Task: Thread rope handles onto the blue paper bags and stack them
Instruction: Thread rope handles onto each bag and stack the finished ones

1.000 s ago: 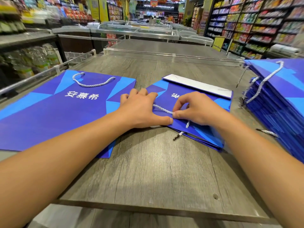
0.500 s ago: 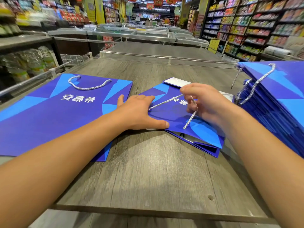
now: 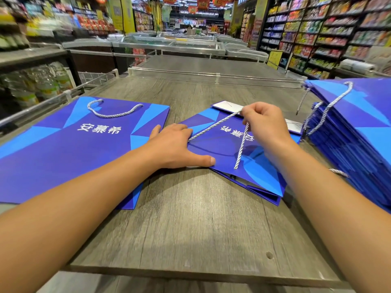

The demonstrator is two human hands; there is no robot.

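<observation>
A flat blue paper bag [image 3: 224, 149] lies in the middle of the wooden table, its white inner flap at the far end. My left hand [image 3: 175, 148] presses flat on the bag's near left corner, fingers straight. My right hand [image 3: 264, 121] pinches a silver-white rope handle [image 3: 215, 125] above the bag. One part of the rope runs taut down to my left hand; its loose end [image 3: 241, 149] hangs onto the bag. A finished bag [image 3: 69, 144] with a threaded rope lies on the left.
A tall stack of blue bags [image 3: 359, 132] with rope handles stands at the right edge of the table [image 3: 190, 225]. A clear plastic rail [image 3: 211, 76] bounds the far side. Store shelves and freezers fill the background.
My right hand has lifted the rope up and away from me, drawing it through the bag until it is taut. My left hand stayed pressed on the bag.
</observation>
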